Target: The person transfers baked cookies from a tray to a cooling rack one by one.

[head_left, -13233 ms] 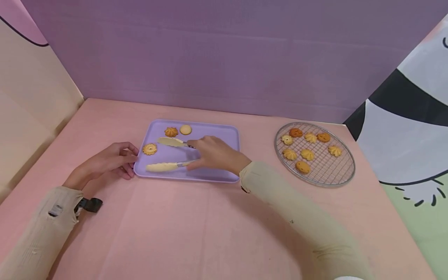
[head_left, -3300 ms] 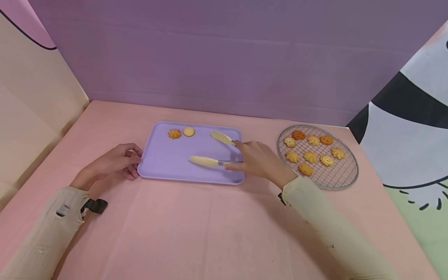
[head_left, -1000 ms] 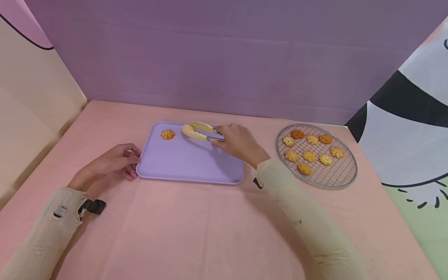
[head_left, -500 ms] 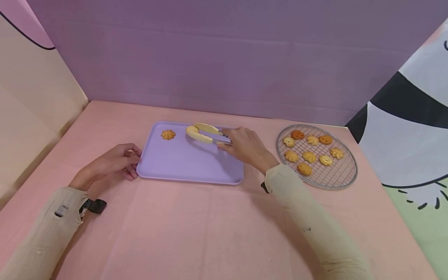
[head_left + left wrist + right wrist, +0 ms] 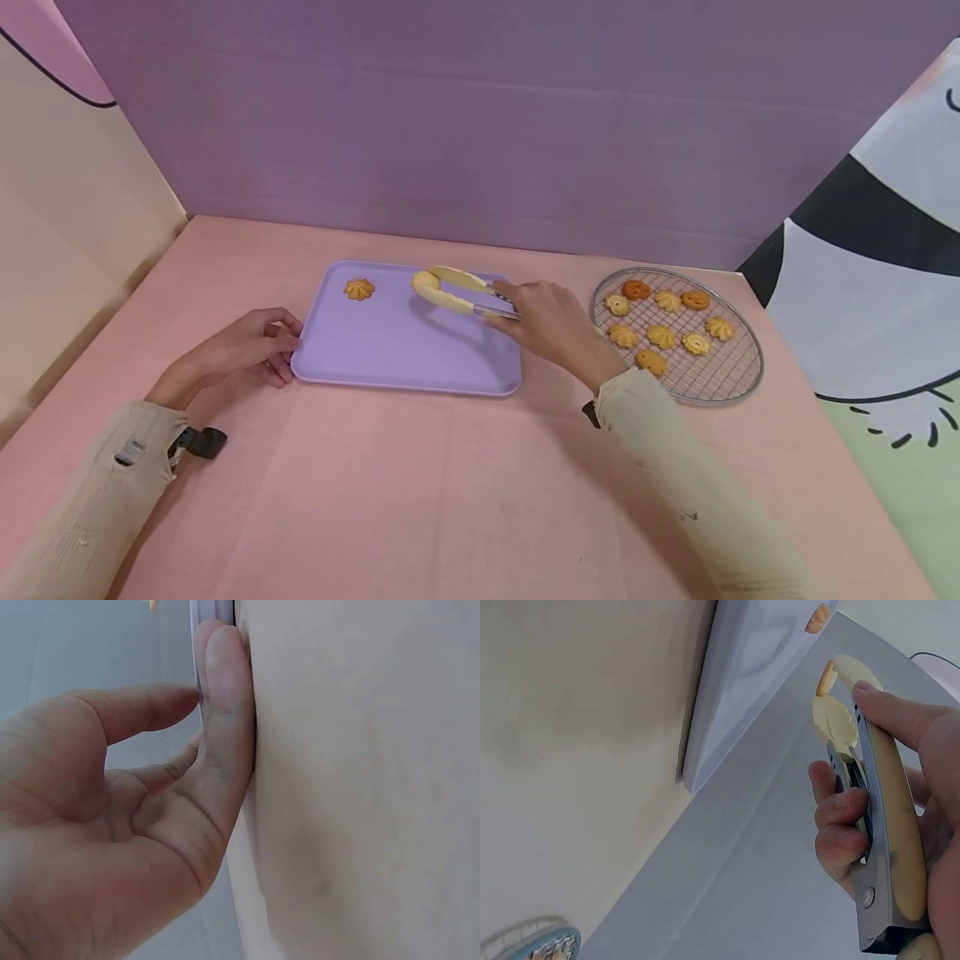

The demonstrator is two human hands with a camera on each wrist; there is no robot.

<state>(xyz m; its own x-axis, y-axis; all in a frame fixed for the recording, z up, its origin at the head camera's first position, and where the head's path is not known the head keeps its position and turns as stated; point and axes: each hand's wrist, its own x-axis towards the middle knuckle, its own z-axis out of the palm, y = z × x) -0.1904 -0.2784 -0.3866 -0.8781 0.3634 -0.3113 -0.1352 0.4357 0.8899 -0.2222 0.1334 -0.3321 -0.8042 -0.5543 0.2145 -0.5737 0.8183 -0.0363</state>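
Note:
My right hand (image 5: 551, 321) grips a pair of tongs (image 5: 450, 292) with cream tips, over the right half of the lilac tray (image 5: 375, 358). Between the tips is a round, pale golden cookie (image 5: 427, 279), seen edge-on in the right wrist view as a browned cookie (image 5: 826, 678). On the tray's back left lies a browned, ridged cookie (image 5: 359, 289). My left hand (image 5: 243, 346) holds the tray's left edge near the front corner. In the left wrist view its thumb tip meets the rim (image 5: 214, 609), with other fingers (image 5: 229, 682) along the outer side, low by the table.
Right of the tray stands a round wire cooling rack (image 5: 720, 379) bearing several cookies in different shapes, mostly toward its left and back. A pink cloth (image 5: 420, 492) covers the table. A purple wall (image 5: 465, 150) rises behind it, with printed panels at both sides.
The tongs, tips together on the pale round cookie, have moved right from the tray's back. A ring-shaped cookie, earlier on the tray's left, now sits on the rack. The left hand stays put.

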